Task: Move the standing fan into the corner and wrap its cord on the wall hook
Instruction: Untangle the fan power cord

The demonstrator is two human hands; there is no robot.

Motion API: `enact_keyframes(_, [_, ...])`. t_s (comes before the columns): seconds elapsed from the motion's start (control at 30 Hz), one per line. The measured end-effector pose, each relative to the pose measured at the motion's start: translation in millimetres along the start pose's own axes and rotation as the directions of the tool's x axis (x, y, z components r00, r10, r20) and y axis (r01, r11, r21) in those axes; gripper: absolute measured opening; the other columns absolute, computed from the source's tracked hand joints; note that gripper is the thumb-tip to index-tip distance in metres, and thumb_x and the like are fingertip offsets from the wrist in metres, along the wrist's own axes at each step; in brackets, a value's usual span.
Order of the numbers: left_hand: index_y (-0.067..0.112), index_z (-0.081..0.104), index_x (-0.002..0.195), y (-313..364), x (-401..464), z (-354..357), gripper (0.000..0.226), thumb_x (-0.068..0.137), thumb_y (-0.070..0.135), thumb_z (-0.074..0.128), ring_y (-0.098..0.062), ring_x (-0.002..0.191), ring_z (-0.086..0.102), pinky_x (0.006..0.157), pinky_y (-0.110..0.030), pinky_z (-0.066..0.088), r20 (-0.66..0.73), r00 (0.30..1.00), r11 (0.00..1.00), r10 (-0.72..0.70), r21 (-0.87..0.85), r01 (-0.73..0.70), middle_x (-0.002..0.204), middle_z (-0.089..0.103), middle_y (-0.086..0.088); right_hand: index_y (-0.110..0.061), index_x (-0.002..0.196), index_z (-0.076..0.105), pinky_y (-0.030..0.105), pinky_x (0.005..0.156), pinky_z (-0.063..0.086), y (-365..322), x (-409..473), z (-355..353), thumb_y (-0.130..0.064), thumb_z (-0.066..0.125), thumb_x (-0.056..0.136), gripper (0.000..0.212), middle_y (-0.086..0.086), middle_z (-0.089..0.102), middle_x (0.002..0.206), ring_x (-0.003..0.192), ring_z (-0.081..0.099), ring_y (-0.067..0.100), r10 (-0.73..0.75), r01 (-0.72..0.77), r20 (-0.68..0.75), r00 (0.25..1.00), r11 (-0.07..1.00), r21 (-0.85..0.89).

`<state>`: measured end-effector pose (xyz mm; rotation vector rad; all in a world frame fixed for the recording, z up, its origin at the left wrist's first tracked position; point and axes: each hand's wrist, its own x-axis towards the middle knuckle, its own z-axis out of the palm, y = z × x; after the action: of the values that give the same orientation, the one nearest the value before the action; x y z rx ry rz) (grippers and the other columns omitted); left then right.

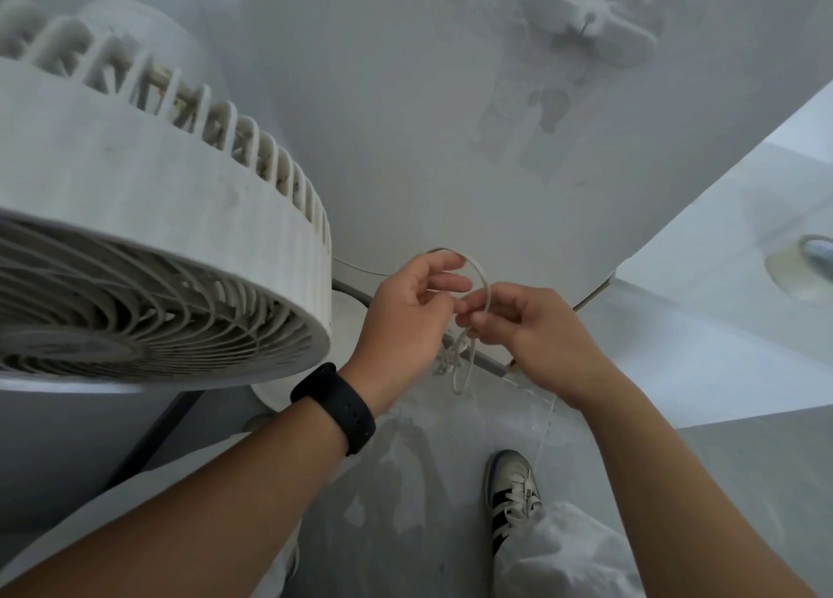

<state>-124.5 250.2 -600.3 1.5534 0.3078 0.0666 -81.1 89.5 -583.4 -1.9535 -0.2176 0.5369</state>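
Fan (pixel 148 218) stands apparently by the wall. Left hand (pixel 405 322) and right hand (pixel 536 331) both pinch looped cord (pixel 482 282); hook (pixel 590 15) still bare.

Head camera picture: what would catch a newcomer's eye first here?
The big white fan fills the left side, close to the camera. At centre, the left hand and right hand together hold a loop of pale cord. High on the wall, upper right, sits a white hook.

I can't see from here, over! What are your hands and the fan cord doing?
Left hand, right hand both pinching looped cord. Fan standing at left. Wall hook up high, bare. Nothing in the way.
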Motion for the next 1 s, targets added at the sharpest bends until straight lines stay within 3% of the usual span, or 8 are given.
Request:
enact_keyframes(0.13, [0.029,0.068,0.103,-6.2,-1.0,-3.4,0.042,0.090,-0.008,0.052,-0.009,0.090,0.067,0.077,-0.025,0.056,0.005,0.999,0.969,0.041,0.244,-0.041,0.103,0.070,0.010,-0.005,0.109,0.070,0.023,0.079,0.060,-3.9,0.3,-2.0,0.000,0.062,0.099,0.014,0.008,0.080,0.093,0.081,0.074,0.014,0.020,-0.007,-0.063,0.998,0.979,0.203])
enact_keyframes(0.23, [0.030,0.064,0.109,-11.2,-3.6,-3.2,0.031,0.089,0.006,0.061,-0.013,0.095,0.067,0.081,-0.031,0.058,0.140,0.986,0.930,-0.092,0.366,0.035,0.109,0.068,0.010,-0.003,0.110,0.068,0.027,0.081,0.061,-9.4,0.7,-4.8,-0.001,0.061,0.099,0.013,0.012,0.079,0.098,0.082,0.072,0.018,0.029,0.009,-0.088,0.996,0.915,0.403])
enact_keyframes(0.33, [0.028,0.060,0.111,-7.9,-8.9,1.5,0.027,0.091,0.011,0.064,-0.011,0.087,0.060,0.067,-0.023,0.046,0.253,0.948,0.928,-0.193,0.360,0.093,0.107,0.065,0.007,-0.003,0.106,0.066,0.027,0.080,0.061,-14.0,0.9,-6.3,-0.002,0.061,0.099,0.009,0.015,0.077,0.099,0.082,0.072,0.019,0.056,0.023,-0.119,0.991,0.813,0.582])
enact_keyframes(0.47, [0.027,0.064,0.112,-6.9,-5.8,0.3,0.032,0.088,0.007,0.067,-0.014,0.099,0.064,0.079,-0.026,0.050,0.329,0.933,0.941,-0.142,0.338,0.024,0.117,0.066,0.002,-0.006,0.099,0.066,0.026,0.081,0.062,-14.3,3.4,-10.8,-0.005,0.060,0.099,0.005,0.012,0.075,0.097,0.082,0.072,0.017,0.123,0.050,-0.165,0.979,0.636,0.770])
enact_keyframes(0.63, [0.036,0.061,0.121,-11.3,-6.8,-2.5,0.034,0.090,0.033,0.076,0.004,0.100,0.057,0.080,-0.011,0.043,0.292,0.954,0.887,-0.066,0.454,-0.078,0.117,0.060,0.013,-0.007,0.097,0.065,0.024,0.076,0.061,-8.4,9.4,-16.8,-0.005,0.062,0.099,0.004,0.008,0.073,0.089,0.079,0.073,0.016,0.244,0.120,-0.259,0.934,0.470,0.875])
enact_keyframes(0.83, [0.029,0.066,0.116,-9.1,-7.7,-1.5,0.026,0.092,0.020,0.069,-0.003,0.090,0.063,0.076,-0.016,0.052,0.108,0.989,0.897,0.100,0.420,-0.137,0.105,0.065,0.011,-0.002,0.091,0.069,0.022,0.062,0.059,4.2,12.1,-25.8,-0.005,0.068,0.093,0.004,0.009,0.071,0.079,0.066,0.071,0.015,0.493,-0.053,-0.307,0.814,0.590,0.806])
enact_keyframes(0.93, [0.027,0.067,0.109,-8.6,-5.4,-2.9,0.025,0.093,0.009,0.068,-0.007,0.078,0.065,0.066,-0.012,0.048,0.070,0.988,0.923,0.135,0.354,-0.151,0.096,0.066,0.006,0.003,0.094,0.070,0.022,0.063,0.060,10.5,12.5,-25.0,-0.004,0.069,0.093,0.007,0.011,0.071,0.080,0.067,0.070,0.015,0.522,-0.129,-0.312,0.794,0.646,0.753])
enact_keyframes(1.0, [0.029,0.068,0.108,-9.4,-3.4,-2.7,0.028,0.092,0.005,0.068,-0.014,0.079,0.070,0.069,-0.022,0.056,0.055,0.990,0.953,0.130,0.269,-0.140,0.094,0.065,0.006,0.005,0.099,0.070,0.023,0.066,0.060,13.6,13.5,-24.3,-0.006,0.073,0.092,0.014,0.012,0.073,0.082,0.069,0.071,0.015,0.516,-0.148,-0.352,0.781,0.701,0.698])
